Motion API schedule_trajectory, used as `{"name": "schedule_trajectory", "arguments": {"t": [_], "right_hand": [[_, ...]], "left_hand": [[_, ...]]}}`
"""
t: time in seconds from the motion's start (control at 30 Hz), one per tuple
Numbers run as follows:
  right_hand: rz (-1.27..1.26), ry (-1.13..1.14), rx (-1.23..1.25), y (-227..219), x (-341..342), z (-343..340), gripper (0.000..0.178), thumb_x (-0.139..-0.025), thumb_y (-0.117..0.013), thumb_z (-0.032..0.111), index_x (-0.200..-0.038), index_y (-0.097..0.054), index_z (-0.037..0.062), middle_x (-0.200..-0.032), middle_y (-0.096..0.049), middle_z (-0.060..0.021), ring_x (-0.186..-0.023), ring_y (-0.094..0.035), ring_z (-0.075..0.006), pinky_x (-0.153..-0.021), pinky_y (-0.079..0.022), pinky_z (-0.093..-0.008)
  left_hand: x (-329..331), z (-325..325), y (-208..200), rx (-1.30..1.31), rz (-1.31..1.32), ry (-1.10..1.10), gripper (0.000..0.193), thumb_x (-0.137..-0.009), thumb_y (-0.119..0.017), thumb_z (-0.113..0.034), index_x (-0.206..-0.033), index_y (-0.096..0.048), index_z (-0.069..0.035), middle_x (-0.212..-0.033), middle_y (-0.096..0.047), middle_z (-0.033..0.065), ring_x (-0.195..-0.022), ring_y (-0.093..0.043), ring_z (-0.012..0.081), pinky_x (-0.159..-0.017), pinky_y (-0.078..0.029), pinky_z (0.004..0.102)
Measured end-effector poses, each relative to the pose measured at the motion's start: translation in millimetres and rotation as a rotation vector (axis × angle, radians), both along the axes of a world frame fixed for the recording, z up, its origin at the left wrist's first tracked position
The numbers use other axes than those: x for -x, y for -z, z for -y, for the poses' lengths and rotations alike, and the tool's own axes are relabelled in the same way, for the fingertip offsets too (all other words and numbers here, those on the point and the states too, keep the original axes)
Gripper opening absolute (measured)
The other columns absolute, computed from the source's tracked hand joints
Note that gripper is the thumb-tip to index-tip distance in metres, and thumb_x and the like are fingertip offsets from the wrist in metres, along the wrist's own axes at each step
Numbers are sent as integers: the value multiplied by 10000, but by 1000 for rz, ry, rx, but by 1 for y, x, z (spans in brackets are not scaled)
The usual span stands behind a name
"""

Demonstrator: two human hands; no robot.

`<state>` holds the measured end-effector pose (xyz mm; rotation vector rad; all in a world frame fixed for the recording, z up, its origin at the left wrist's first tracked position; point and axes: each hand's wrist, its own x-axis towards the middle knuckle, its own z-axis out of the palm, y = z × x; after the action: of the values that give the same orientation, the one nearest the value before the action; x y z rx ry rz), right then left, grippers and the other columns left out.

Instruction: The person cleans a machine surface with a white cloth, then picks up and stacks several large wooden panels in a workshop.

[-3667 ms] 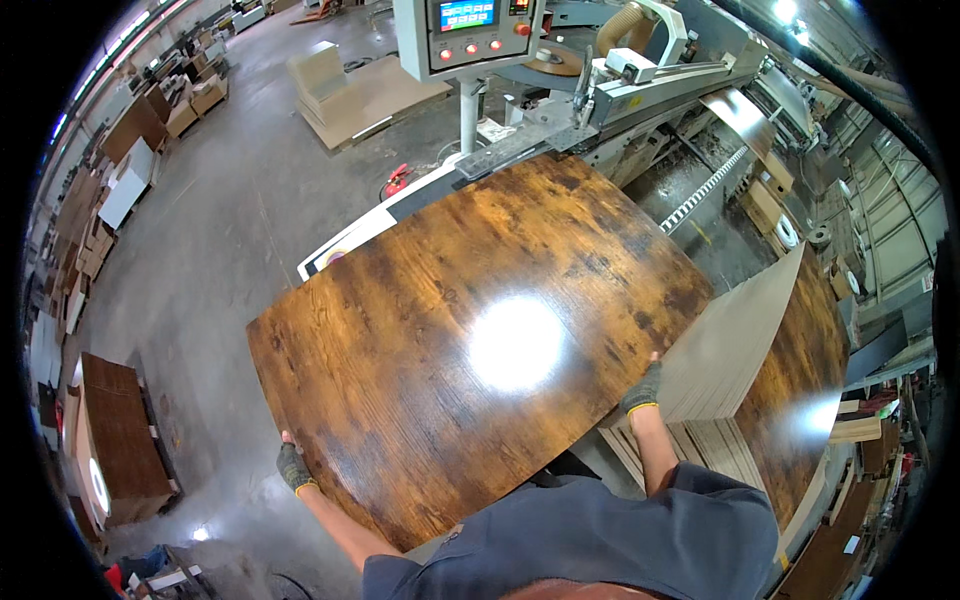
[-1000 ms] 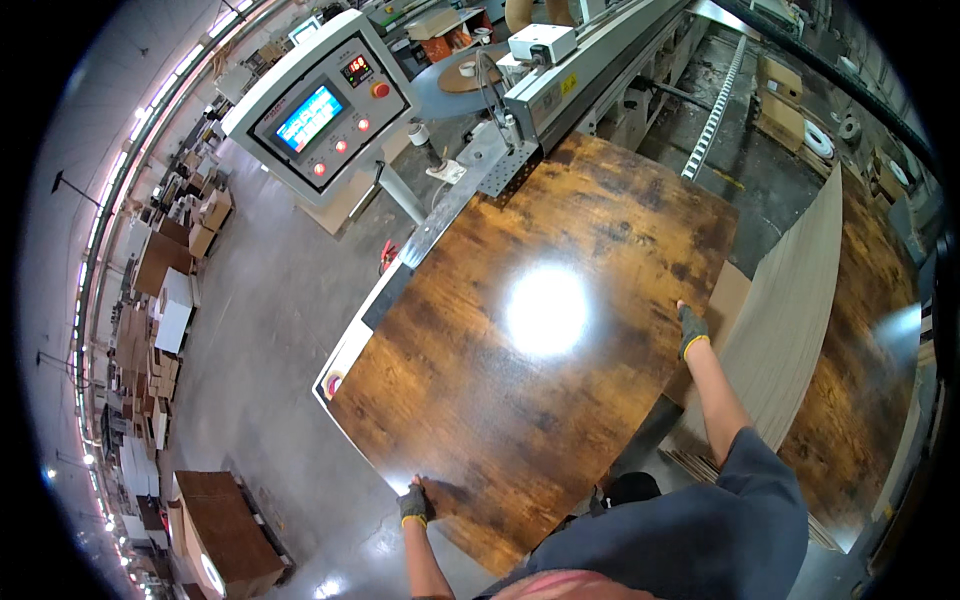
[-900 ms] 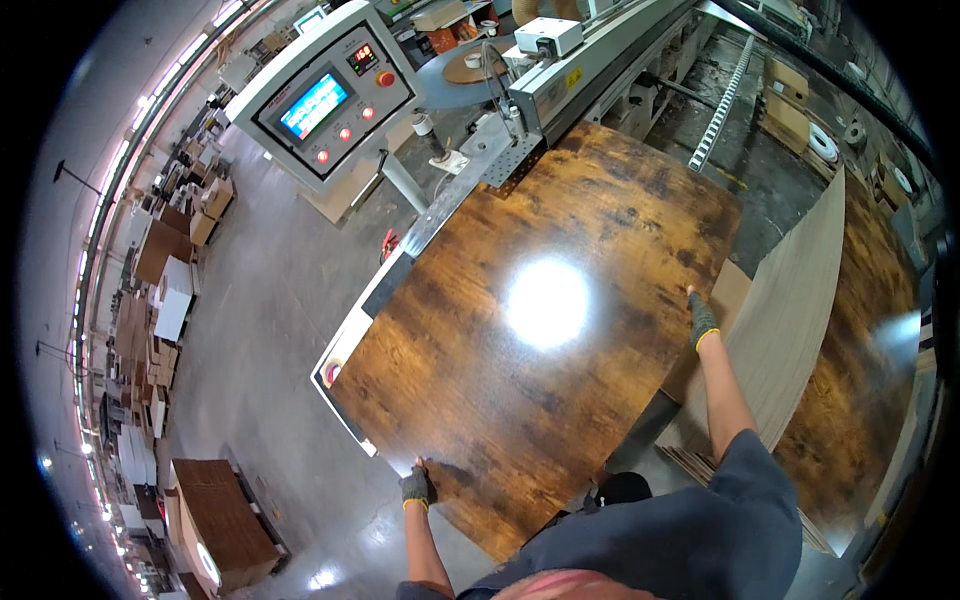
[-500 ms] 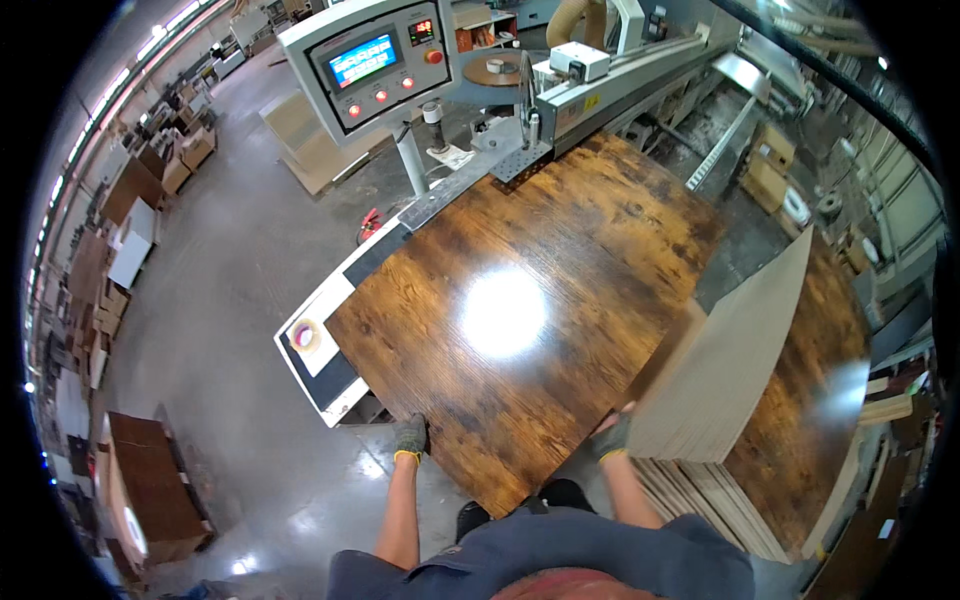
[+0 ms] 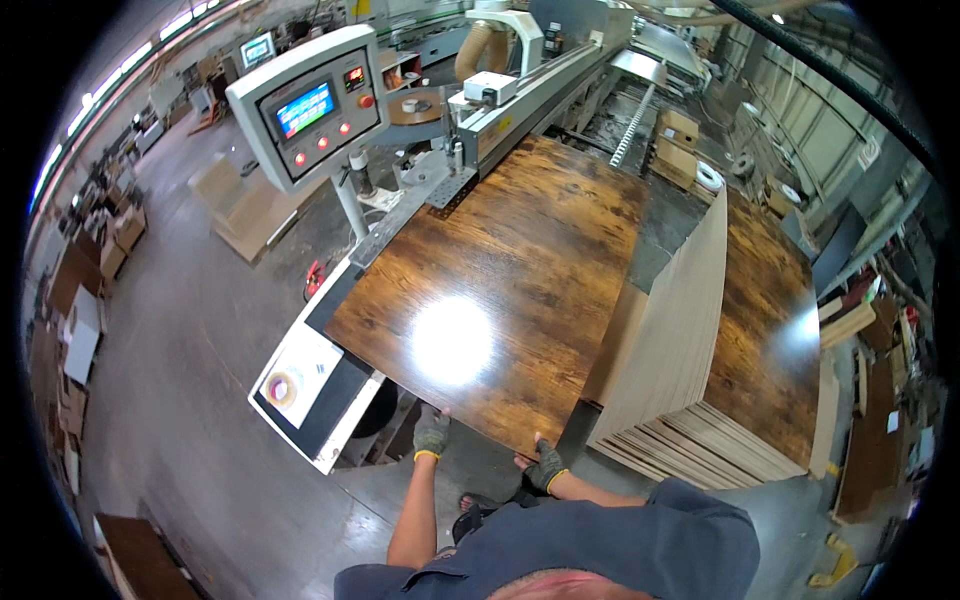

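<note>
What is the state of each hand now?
Left hand: touching the board; open or closed cannot be told.
Right hand: holding the board's near corner.

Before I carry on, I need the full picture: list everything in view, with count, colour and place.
Wood-grain panel: 1, mottled brown, centre
Panel stack: 1, beige edges, brown top, right
Control console: 1, white, upper left
Machine beam: 1, grey, top centre
Machine table: 1, black and white, lower left
White sheet: 1, white, on table
Tape roll: 1, tan, on sheet
Hose: 1, tan, top centre
Fire extinguisher: 1, red, beside table
Cardboard boxes: at least 2, brown, beyond panel
Background clutter: uncountable, mixed, left edge
Shirt: 1, dark grey, bottom
Left hand: 1, dark-gloved, at panel's near edge
Right hand: 1, dark-gloved, at panel's near corner
</note>
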<state>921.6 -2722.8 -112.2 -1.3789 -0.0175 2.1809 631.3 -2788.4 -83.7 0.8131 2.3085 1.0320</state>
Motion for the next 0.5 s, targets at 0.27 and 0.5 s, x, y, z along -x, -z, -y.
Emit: {"name": "schedule_trajectory", "arguments": {"t": [0.27, 0.5], "right_hand": [[139, 241, -41, -15, 31, -66, 580, -796, -809, 235, -1260, -486, 107, -1173, -586, -155, -1033, -605, -389, -809, -582, -552], [268, 248, 94, -5, 20, -164, 641, -785, -813, 314, -1291, -481, 102, -1259, -543, -127, -1035, -606, -369, -785, -603, -520]], "left_hand": [[-9, 82, 58, 143, -2, 125, 359, -903, -637, -376, -976, -543, -36, -823, -634, 162, -745, -657, 296, -624, -520, 421], [-38, 36, 59, 106, 526, -101, 360, -921, -638, -368, -943, -485, -43, -757, -590, 108, -636, -622, 206, -519, -522, 364]]}}
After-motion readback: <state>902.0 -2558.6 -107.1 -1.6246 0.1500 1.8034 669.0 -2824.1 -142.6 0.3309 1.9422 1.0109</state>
